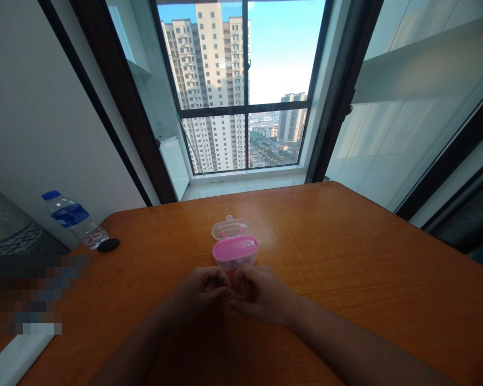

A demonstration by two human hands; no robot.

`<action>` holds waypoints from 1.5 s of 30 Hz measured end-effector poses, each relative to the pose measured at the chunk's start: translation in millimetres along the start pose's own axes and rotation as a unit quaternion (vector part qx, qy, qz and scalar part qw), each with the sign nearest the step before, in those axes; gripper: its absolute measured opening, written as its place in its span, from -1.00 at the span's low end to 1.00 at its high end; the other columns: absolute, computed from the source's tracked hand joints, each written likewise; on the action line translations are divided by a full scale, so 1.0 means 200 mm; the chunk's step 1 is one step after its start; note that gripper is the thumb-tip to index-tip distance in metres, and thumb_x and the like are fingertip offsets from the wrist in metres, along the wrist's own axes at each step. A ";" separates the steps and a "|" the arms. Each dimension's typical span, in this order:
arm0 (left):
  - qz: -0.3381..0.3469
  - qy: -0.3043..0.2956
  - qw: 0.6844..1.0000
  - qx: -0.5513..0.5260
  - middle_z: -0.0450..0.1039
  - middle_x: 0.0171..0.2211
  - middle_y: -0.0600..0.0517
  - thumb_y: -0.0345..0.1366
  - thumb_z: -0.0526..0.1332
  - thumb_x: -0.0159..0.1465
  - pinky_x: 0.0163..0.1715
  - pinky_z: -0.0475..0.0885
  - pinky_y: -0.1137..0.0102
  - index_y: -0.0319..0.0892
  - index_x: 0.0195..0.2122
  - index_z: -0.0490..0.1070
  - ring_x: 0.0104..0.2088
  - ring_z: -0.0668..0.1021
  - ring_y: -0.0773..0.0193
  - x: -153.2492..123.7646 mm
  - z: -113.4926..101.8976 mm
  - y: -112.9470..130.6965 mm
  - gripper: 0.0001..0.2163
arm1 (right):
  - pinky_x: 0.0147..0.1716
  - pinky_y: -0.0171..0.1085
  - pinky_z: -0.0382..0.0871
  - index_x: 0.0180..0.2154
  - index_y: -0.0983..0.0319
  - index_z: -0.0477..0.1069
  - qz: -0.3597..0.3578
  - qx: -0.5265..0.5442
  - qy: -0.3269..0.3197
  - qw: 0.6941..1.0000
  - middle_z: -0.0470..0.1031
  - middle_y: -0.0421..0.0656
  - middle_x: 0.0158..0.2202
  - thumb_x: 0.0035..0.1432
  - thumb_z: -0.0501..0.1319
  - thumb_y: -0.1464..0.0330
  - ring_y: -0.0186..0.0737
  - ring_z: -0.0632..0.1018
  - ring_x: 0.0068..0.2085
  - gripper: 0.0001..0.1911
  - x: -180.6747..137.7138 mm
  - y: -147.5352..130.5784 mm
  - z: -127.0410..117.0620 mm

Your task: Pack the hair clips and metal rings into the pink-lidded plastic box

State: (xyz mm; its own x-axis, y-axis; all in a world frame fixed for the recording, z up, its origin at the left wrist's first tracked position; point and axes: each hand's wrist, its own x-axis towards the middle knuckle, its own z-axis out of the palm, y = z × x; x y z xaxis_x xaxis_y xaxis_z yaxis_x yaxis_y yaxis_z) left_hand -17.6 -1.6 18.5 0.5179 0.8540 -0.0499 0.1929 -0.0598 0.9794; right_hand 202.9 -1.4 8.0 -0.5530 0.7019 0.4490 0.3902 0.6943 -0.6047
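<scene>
**A:** Where are the hands?

**B:** Low over the desk [386, 257], with the left hand [199, 292] and right hand [261, 295] almost meeting. The fingers [221, 280] of each hand curl together at the tips. If something tiny sits between them, it's too small to tell.

**A:** How is that pinch done well?

**B:** Keep it firm and low, close to the desk, with the wrists steady, so nothing small can slip away.

**A:** And the small oval plastic case [234, 245]?

**B:** It sits near the desk's middle, just beyond the fingers. Its long axis runs across the person's view, tilted slightly. The pink half faces the person, and the clear half lies open behind it, pointing toward the window [247, 107]. A water bottle [74, 219] lies well off to the left.
</scene>
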 end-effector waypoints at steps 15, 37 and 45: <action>0.011 0.043 0.990 -0.131 0.54 -0.41 0.03 -0.30 0.44 0.10 -0.30 0.42 0.45 -0.25 -0.42 0.43 -0.37 0.55 0.34 0.05 0.03 -0.06 -0.80 | -0.29 -0.31 0.41 -0.13 0.16 0.51 -0.023 0.023 0.045 0.998 0.62 -0.19 -0.30 0.13 0.36 0.31 -0.25 0.59 -0.32 -0.76 0.00 0.02 0.01; 0.046 0.031 0.988 -0.146 0.44 -0.46 0.06 -0.29 0.44 0.10 -0.38 0.33 0.46 -0.20 -0.54 0.15 -0.43 0.43 0.41 0.05 0.02 -0.06 -0.61 | -0.22 -0.29 0.44 -0.05 0.13 0.53 -0.081 -0.029 -0.009 0.996 0.62 -0.14 -0.24 0.29 0.21 0.35 -0.24 0.60 -0.25 -0.78 0.01 0.06 -0.01; 0.052 0.031 0.990 -0.130 0.46 -0.43 0.04 -0.29 0.41 0.14 -0.38 0.32 0.46 -0.21 -0.52 0.19 -0.42 0.44 0.39 0.04 0.00 -0.08 -0.65 | -0.25 -0.30 0.44 -0.17 0.15 0.56 -0.066 -0.013 -0.010 0.998 0.64 -0.17 -0.26 0.25 0.26 0.27 -0.25 0.61 -0.27 -0.85 0.02 0.03 -0.03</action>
State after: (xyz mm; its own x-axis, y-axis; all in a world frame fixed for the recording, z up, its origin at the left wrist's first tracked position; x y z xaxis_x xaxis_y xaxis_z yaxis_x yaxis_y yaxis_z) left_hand -15.6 6.4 1.8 0.4703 0.8806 0.0576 -0.0842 -0.0202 0.9962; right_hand 207.8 5.9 9.4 -0.6155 0.6002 0.5108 0.3318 0.7852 -0.5228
